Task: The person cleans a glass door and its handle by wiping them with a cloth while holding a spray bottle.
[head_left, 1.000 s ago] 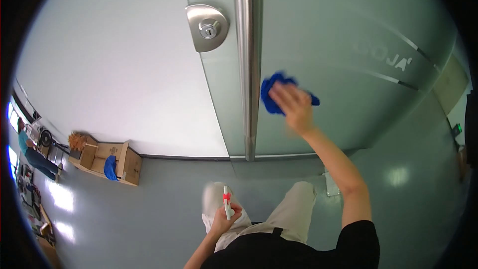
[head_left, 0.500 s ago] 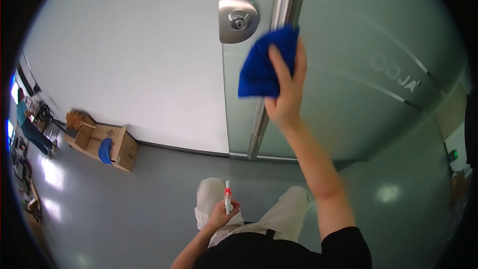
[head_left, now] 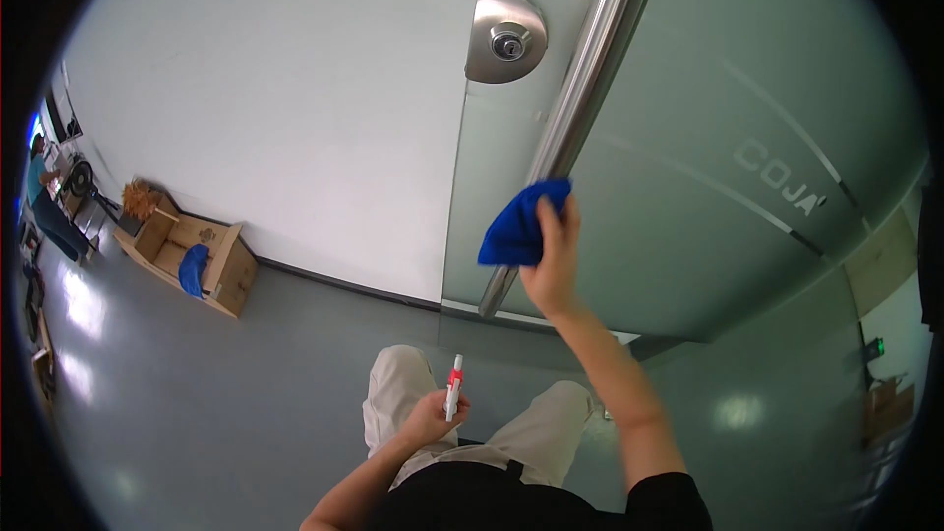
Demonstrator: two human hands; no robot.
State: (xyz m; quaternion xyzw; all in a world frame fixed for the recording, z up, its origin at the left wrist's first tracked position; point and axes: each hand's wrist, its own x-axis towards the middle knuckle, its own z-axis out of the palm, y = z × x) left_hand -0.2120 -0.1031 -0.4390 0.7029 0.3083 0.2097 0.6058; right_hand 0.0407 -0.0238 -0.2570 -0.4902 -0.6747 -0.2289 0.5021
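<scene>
Clock read from the middle of the view. Right hand (head_left: 553, 270) grasping a blue cloth (head_left: 516, 231), fingers bent over it. Cloth just off centre, 3 o'clock side, lying across the lower stretch of a metal door handle (head_left: 600, 49). Handle is a long bar, tilted, running from 1 o'clock down past centre toward 6. Left hand (head_left: 431, 419) at 6 o'clock, closed round a white-and-red sprayer (head_left: 454, 388), nozzle end pointing up toward 12; low, by the left leg, well apart from the cloth. Round silver-edged lock (head_left: 506, 37) at 12 o'clock, keyhole showing. Frosted glass door (head_left: 678, 236) fills the 3 o'clock side, pale letters (head_left: 772, 177) between 2 and 3. White wall (head_left: 295, 118) at 10. Cardboard box (head_left: 231, 270) on the grey floor (head_left: 285, 393) at 9, blue bundle (head_left: 194, 268) inside. Another person (head_left: 47, 202) farther out, also 9, standing.
</scene>
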